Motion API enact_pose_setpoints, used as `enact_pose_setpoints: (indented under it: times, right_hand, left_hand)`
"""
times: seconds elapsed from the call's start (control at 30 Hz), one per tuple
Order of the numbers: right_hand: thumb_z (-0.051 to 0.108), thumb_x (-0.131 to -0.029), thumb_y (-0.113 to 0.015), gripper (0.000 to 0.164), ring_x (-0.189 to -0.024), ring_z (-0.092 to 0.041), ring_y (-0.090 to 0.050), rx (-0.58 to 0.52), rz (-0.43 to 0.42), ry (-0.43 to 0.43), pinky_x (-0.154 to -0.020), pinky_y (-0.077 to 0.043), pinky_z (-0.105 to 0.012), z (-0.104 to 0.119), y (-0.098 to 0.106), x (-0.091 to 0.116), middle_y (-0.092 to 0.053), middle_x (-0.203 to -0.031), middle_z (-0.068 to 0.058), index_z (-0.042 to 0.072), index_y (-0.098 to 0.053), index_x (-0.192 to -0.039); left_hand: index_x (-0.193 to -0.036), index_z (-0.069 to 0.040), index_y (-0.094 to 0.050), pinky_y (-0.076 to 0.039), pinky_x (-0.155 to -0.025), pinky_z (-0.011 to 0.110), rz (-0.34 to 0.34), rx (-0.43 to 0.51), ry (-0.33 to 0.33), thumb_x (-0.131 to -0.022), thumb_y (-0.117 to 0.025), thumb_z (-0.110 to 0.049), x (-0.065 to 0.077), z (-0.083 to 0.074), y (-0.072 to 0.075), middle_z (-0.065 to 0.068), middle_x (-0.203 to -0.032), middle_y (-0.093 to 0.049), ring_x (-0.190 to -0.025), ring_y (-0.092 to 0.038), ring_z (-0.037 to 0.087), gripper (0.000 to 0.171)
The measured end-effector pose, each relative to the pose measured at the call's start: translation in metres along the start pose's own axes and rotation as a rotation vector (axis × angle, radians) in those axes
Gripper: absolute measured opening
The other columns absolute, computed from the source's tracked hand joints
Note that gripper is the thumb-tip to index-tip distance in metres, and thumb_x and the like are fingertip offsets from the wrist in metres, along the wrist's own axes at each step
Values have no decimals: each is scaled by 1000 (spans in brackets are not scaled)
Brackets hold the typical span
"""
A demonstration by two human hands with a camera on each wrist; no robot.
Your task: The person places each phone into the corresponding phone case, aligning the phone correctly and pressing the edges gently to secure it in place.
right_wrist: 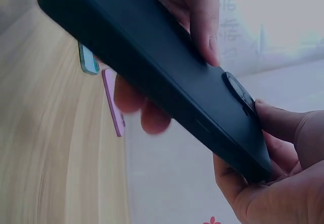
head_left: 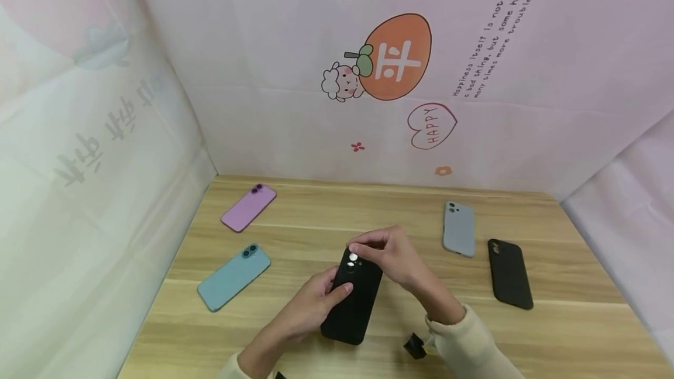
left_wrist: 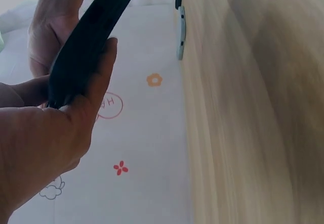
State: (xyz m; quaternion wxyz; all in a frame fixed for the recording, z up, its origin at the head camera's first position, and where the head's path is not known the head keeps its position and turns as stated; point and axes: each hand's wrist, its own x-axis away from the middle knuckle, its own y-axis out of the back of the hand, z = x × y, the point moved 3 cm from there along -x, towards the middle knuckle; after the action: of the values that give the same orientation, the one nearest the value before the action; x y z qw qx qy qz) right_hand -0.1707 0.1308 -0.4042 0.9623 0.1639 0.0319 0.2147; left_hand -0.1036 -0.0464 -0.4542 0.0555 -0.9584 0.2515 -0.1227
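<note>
A black phone (head_left: 354, 312) is held tilted over the table, its back and camera lenses facing up. My left hand (head_left: 314, 303) grips it along the sides, thumb lying across the back and fingers wrapped beneath, as the right wrist view shows. At the camera end, my right hand (head_left: 392, 255) pinches the top corner, with the thumb beside the raised camera ring (right_wrist: 238, 90). In the left wrist view the phone (left_wrist: 83, 47) is seen edge-on between both hands.
A pink phone (head_left: 248, 208) and a light blue phone (head_left: 234, 278) lie to the left on the wooden table (head_left: 368, 197). On the right are a pale grey phone case (head_left: 459, 230) and a black phone case (head_left: 511, 275). A printed white curtain (head_left: 284, 121) stands behind.
</note>
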Motion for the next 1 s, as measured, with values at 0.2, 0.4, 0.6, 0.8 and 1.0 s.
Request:
enact_pose_setpoints:
  times: [0.2, 0.4, 0.6, 0.8, 1.0]
  right_hand:
    - [17, -99, -77, 15, -93, -23, -75, 23, -52, 2, -75, -62, -27, 2, -1, 3, -80, -106, -10, 5, -83, -106]
    - [20, -99, -78, 19, -91, -18, -75, 40, -121, 21, -76, -61, -26, -1, -5, 7, -80, -108, -8, 6, -82, -112]
    - [15, -95, -81, 34, -83, -15, -75, 57, -180, 6, -76, -61, -25, -3, -7, 10, -80, -99, -8, 1, -75, -125]
    - [8, -94, -81, 38, -80, -17, -76, 10, -171, -18, -74, -64, -28, -12, -13, 14, -79, -96, -13, -5, -71, -127]
    - [11, -95, -80, 30, -77, -17, -76, 2, -124, -7, -72, -66, -35, -21, -21, 20, -79, -95, -15, -7, -74, -118]
  left_hand:
    - [-137, 4, -61, -64, -89, 42, -9, -33, -38, -111, -56, -15, 1, -1, 2, 19, -116, -77, -107, -76, 32, 33]
    - [-138, 6, -60, -64, -88, 41, -65, -25, -68, -110, -58, -11, 4, -4, 6, 21, -117, -77, -107, -76, 32, 34]
    - [-142, 10, -55, -63, -91, 43, -146, 76, -96, -110, -57, -11, 7, -10, 14, 24, -124, -74, -114, -73, 34, 38]
    - [-140, 9, -57, -65, -84, 34, -278, 69, -115, -109, -60, -11, 7, -11, 21, 23, -120, -76, -106, -76, 28, 37]
    - [-141, 6, -57, -62, -77, 28, -375, 87, -122, -108, -61, -10, 8, -13, 25, 21, -118, -76, -102, -76, 22, 37]
